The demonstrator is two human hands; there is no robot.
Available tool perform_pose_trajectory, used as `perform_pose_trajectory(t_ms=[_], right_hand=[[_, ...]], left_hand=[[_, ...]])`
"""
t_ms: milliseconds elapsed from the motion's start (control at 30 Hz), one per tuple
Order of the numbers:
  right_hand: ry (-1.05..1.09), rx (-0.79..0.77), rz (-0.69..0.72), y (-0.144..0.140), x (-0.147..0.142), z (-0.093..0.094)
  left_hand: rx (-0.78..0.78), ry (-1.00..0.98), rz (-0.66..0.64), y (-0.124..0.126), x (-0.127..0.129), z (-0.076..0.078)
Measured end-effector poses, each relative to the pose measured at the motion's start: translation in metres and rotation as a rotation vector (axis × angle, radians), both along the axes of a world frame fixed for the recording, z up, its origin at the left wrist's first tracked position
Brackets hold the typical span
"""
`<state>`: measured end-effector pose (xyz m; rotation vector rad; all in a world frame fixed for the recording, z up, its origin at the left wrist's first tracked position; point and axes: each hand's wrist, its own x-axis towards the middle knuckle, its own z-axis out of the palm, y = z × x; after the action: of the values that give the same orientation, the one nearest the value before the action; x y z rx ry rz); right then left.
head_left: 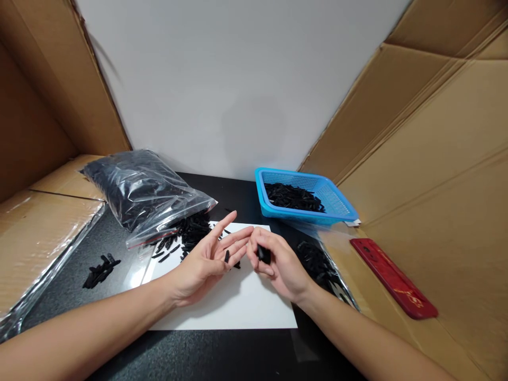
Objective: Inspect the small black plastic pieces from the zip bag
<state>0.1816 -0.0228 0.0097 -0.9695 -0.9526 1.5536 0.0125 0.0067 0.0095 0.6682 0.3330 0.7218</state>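
Black table: white sheet centre; parts bag at 10; blue basket at 1; loose black pieces at 9.

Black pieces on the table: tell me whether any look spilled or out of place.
Yes. Black pieces have spilled from the mouth of the clear bag onto the white sheet, and a small stray pile lies apart on the black table, left of the sheet.

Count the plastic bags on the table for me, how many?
2 that I can see. One full bag of black pieces lies at the back left, its mouth spilling onto the white sheet. A flatter clear bag lies by the right hand. Others may be hidden.
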Motion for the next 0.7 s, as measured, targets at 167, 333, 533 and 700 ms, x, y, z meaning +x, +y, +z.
perform_pose_trajectory(t_ms=[167,333,533,700], right_hand=[[-0.167,0.031,0.011,0.0,-0.003,0.0],[-0.526,0.29,0.007,-0.003,-0.007,-0.001],[-0.445,0.205,-0.031,-0.002,-0.004,-0.002],[-0.392,0.136,-0.058,-0.001,-0.003,0.0]], left_hand=[[0.074,0.081,0.008,0.0,-0.001,-0.007],[0.181,0.165,0.011,-0.001,-0.002,-0.013],[0.124,0.16,0.032,0.0,-0.002,-0.006],[0.12,0.14,0.041,0.0,-0.002,-0.007]])
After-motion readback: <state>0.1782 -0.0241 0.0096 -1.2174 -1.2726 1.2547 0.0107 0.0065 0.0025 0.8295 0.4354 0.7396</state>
